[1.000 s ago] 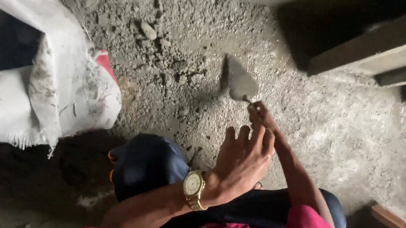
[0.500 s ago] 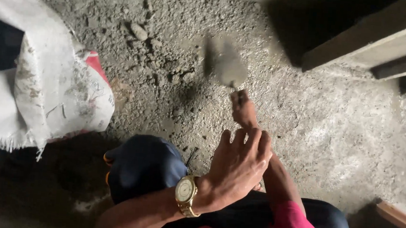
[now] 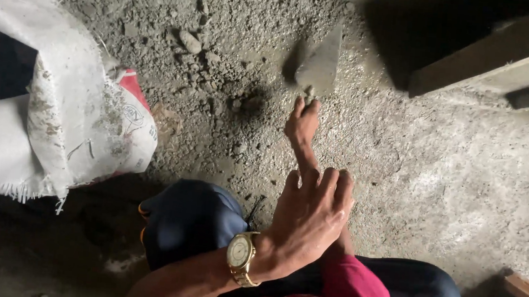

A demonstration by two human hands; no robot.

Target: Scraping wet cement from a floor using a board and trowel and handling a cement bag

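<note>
The right hand (image 3: 301, 125) is extended forward, its grip clenched around the handle of a grey, mortar-coated metal trowel (image 3: 320, 64). The handle itself is hidden inside the fist. The trowel blade points away from the person and is held tilted over the grey, gritty cement floor (image 3: 448, 180), beside a patch of loose lumps and crumbled grey mortar (image 3: 203, 45). Whether the blade tip touches the floor cannot be told.

The left hand (image 3: 309, 223) lies across the right forearm, fingers spread and released, grasping nothing. A gold-coloured round wristwatch (image 3: 241, 255) sits on the left wrist. The right arm wears a pink-red sleeve (image 3: 354, 291).

Below the hands, a knee in dark blue trousers (image 3: 188, 221) is bent toward the left of the view, and a second dark blue trouser leg (image 3: 416, 292) shows at the lower right.

At the left edge lies a white woven plastic sack with red printing (image 3: 74, 116), dusted with cement, its mouth frayed at the bottom edge. It rests on the floor, well apart from the trowel.

At the upper right, pale wooden planks (image 3: 500, 59) run diagonally, with dark shadow above them. Another piece of brown timber (image 3: 527, 294) shows at the lower right corner.
</note>
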